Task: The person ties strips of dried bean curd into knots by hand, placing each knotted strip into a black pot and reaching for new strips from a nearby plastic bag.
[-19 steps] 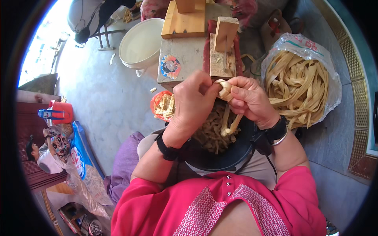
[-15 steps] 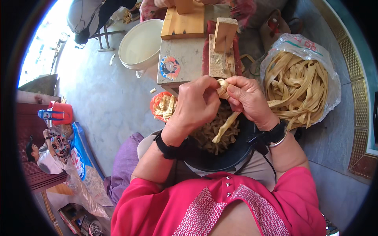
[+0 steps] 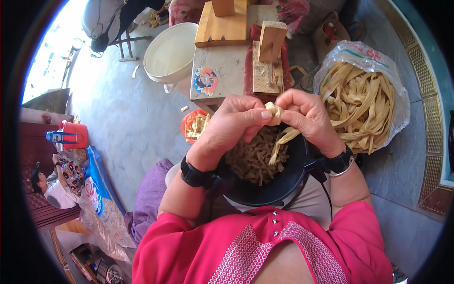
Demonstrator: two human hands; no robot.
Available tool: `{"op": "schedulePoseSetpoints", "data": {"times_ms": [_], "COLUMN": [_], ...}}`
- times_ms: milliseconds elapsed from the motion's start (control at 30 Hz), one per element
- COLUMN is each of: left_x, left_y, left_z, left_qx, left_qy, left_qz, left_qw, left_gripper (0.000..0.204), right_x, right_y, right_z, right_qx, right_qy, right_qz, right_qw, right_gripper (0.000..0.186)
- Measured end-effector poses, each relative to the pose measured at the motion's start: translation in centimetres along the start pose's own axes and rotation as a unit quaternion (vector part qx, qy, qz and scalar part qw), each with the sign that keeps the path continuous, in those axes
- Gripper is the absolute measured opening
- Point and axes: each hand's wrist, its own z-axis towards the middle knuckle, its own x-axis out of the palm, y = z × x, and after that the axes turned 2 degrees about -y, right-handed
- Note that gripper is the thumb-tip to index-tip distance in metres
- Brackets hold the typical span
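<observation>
My left hand (image 3: 224, 128) and my right hand (image 3: 312, 120) both pinch a pale knotted strip (image 3: 274, 112), with its loose tail hanging to the lower right. Below them, a black basin (image 3: 286, 187) on my lap holds many small tan pieces (image 3: 255, 161). A plastic bag (image 3: 397, 118) full of long yellowish strips (image 3: 354, 99) lies beside my right hand. Beyond my left hand is an orange-red bag (image 3: 191, 125) of pale pieces.
A low table (image 3: 203, 61) carries wooden blocks (image 3: 269, 42) and a thick board (image 3: 213, 33). Left of it stands a white bucket (image 3: 163, 52). A red bucket (image 3: 75, 135), purple sack (image 3: 144, 199) and blue sack (image 3: 97, 175) lie leftward. A co-worker (image 3: 56, 191) is at the left.
My left thumb has come forward onto the knot and my left wrist has tilted. My right fingers have shifted upward over the knot. The strip's tail has moved slightly right.
</observation>
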Motion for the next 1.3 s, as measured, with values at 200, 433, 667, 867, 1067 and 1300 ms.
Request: {"op": "schedulePoseSetpoints", "data": {"times_ms": [200,433,667,867,1067,1300], "left_x": [0.1,0.9,0.0,-1.3,0.4,0.3], "left_y": [0.0,0.3,0.4,-1.5,-0.2,-2.0], "left_z": [-0.1,0.5,-1.1,-1.4,-0.9,0.0], "left_qx": [-0.015,-0.007,0.005,0.006,0.183,0.014], "left_qy": [0.001,-0.085,0.060,0.036,-0.050,0.081], "left_qz": [0.010,0.151,-0.181,0.173,0.455,0.506], "left_qw": [1.000,0.985,0.982,0.984,0.870,0.858], "left_gripper": [0.021,0.022,0.021,0.026,0.029,0.020], "right_x": [-1.8,-0.9,-2.0,-2.4,-1.4,-2.0], "right_y": [0.3,0.9,2.7,2.5,0.7,0.9], "right_z": [0.1,0.5,-1.1,-1.3,-0.7,0.0], "right_qx": [-0.010,0.064,-0.033,-0.017,-0.002,0.009], "right_qy": [0.034,-0.015,-0.026,-0.003,0.006,-0.007], "right_qz": [-0.133,-0.084,-0.117,-0.121,-0.259,-0.275], "right_qw": [0.991,0.994,0.992,0.992,0.966,0.961], "right_gripper": [0.012,0.012,0.014,0.014,0.014,0.014]}}
